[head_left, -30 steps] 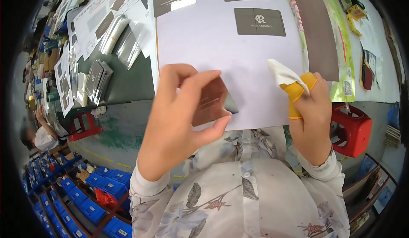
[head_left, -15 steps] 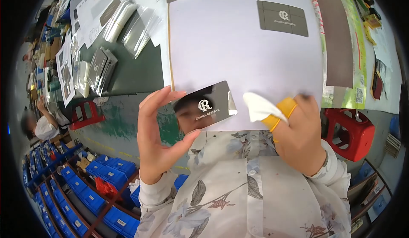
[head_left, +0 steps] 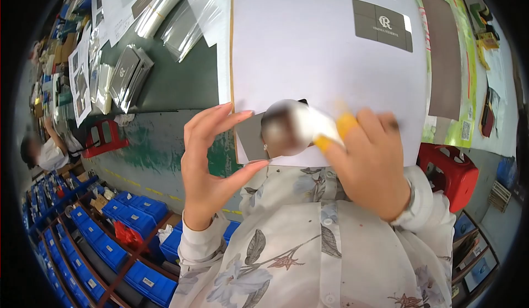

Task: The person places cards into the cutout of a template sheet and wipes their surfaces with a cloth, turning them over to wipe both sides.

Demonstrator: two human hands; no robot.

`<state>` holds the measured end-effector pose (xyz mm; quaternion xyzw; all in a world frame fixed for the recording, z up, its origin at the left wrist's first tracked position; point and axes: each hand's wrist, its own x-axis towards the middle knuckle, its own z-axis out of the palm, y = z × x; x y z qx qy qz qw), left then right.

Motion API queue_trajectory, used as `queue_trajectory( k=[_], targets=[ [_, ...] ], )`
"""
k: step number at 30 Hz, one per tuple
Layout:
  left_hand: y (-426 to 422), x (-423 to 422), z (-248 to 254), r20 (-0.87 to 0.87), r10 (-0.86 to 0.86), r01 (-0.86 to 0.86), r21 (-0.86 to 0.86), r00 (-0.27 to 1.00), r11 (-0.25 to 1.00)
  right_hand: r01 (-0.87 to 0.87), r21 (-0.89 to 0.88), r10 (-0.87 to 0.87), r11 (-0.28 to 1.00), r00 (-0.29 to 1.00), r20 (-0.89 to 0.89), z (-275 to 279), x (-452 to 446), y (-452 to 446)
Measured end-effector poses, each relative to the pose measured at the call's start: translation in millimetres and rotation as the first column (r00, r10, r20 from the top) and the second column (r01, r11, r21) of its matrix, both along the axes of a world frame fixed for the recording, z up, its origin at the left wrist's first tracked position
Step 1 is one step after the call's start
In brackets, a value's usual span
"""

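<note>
My left hand (head_left: 212, 159) grips a shiny dark card (head_left: 252, 137) by its upper and lower edges, between fingers and thumb, over the near edge of the white board (head_left: 297, 60). A blurred reflection fills much of the card. In my right hand (head_left: 369, 159), which wears yellow finger covers, is a white cloth (head_left: 320, 125) that lies against the card's right part. Another dark card with a white logo (head_left: 383, 26) rests on the board at the upper right.
Plastic-wrapped card packs (head_left: 130, 76) and clear sleeves (head_left: 190, 24) lie left on the dark green table (head_left: 190, 79). A red stool (head_left: 449, 170) stands at right, blue bins (head_left: 149, 283) at lower left. Another person (head_left: 52, 149) is at far left.
The card has turned in my left hand, its logo face showing half a second ago. My right hand has moved left, bringing the cloth onto the card.
</note>
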<state>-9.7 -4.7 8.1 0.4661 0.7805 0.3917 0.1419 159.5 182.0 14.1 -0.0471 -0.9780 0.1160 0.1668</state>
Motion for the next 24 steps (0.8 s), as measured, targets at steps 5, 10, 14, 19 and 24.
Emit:
queue_trajectory(
  k=[5, 10, 14, 19, 24],
  targets=[
    [-1.1, -0.9, -1.5, -0.019, -0.01, 0.01, 0.004, 1.0, 1.0, -0.046, -0.047, 0.049, 0.998, 0.997, 0.061, 2.4, 24.6, -4.9],
    [0.2, 1.0, -0.8, 0.038, 0.002, -0.003, 0.024, 0.999, 1.0, -0.016, -0.004, 0.015, 1.0, 0.995, -0.098, -9.1, -18.6, -15.6],
    [-1.7, 3.8, -4.8, 0.05, 0.023, -0.024, 0.028, 0.998, 0.999, -0.059, -0.032, 0.056, 0.998, 0.995, -0.084, -8.9, -27.5, -25.7],
    [-2.8, 3.4, -8.3, 0.078, 0.004, -0.01, 0.078, 0.997, 0.997, 0.081, 0.168, -0.075, 0.982, 0.996, -0.046, -7.5, -6.0, 1.4],
    [-2.9, -0.1, -6.7, 0.08, -0.018, 0.012, 0.072, 0.997, 0.997, -0.072, 0.014, 0.072, 0.997, 0.997, -0.026, -5.2, -14.5, -30.9]
  ],
)
